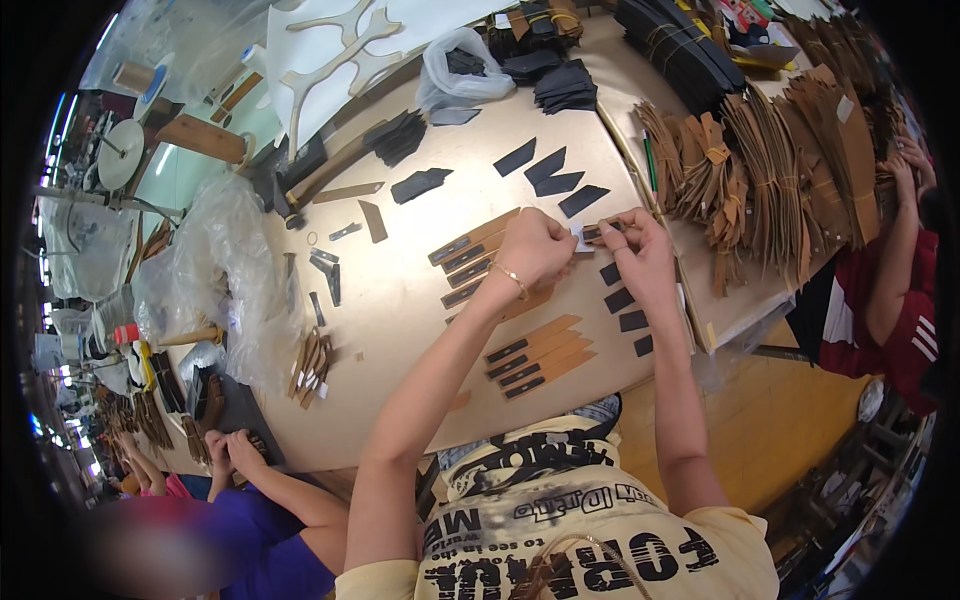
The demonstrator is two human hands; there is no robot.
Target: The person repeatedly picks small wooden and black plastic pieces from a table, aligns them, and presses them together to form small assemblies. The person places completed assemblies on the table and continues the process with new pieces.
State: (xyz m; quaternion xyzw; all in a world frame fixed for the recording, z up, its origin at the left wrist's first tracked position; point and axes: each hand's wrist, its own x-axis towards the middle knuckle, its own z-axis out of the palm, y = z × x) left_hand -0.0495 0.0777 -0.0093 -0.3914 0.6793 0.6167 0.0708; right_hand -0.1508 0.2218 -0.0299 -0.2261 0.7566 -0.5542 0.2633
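Note:
My right hand (645,255) pinches a small dark leather piece (600,232) between thumb and fingers. Close beside it, my left hand (535,247) is closed with its fingertips together; what they hold, if anything, is hidden. A bit of white material (578,238) shows between the two hands. Under and left of my left hand lies a row of tan leather strips (490,232), with dark pieces on their left ends. Nearer to me is a second group of tan strips (565,350) with dark ends. Several small dark rectangles (620,299) line the table below my right hand.
Dark angled pieces (552,172) lie beyond my hands. A hammer (320,185) and a clear plastic bag (455,75) are farther back. Bundled brown strips (765,165) pile up at the right. A person in purple (290,530) works at the left, another in red (895,290) at the right.

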